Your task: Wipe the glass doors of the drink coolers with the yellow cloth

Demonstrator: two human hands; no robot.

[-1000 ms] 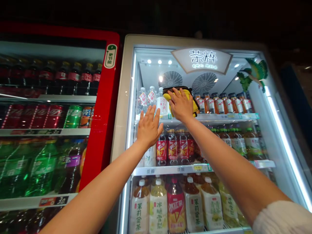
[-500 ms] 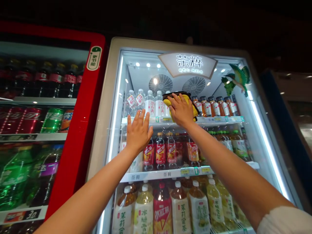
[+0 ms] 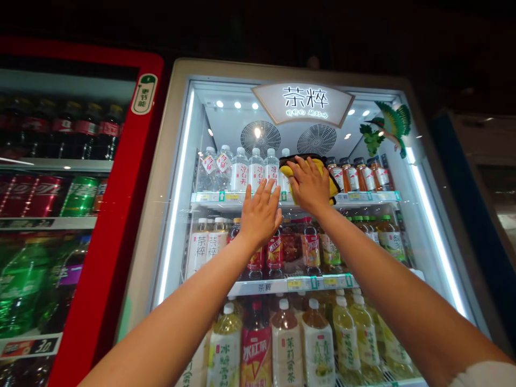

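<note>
My right hand [image 3: 309,184] holds a yellow cleaning cloth [image 3: 332,185] with a black edge flat against the glass door, its fingers spread over the folded cloth. Behind it are the bottles of the top shelf. Lower and to the left, my left hand [image 3: 260,217] has its fingers stretched upward with nothing in it. It lies at the glass door [image 3: 234,207]; whether the palm touches it I cannot tell. Red-labelled tea bottles [image 3: 311,250] stand on the shelf behind the glass.
The lit drinks fridge [image 3: 149,177] has a fan-shaped sign [image 3: 304,105] at the top and a green bird decoration [image 3: 389,126] at the upper right. A red fridge [image 3: 116,226] with cans and bottles stands close on the left.
My right hand and the cloth have slid to the right across the glass. My left hand has also moved right, closer to the right one. The view has shifted slightly.
</note>
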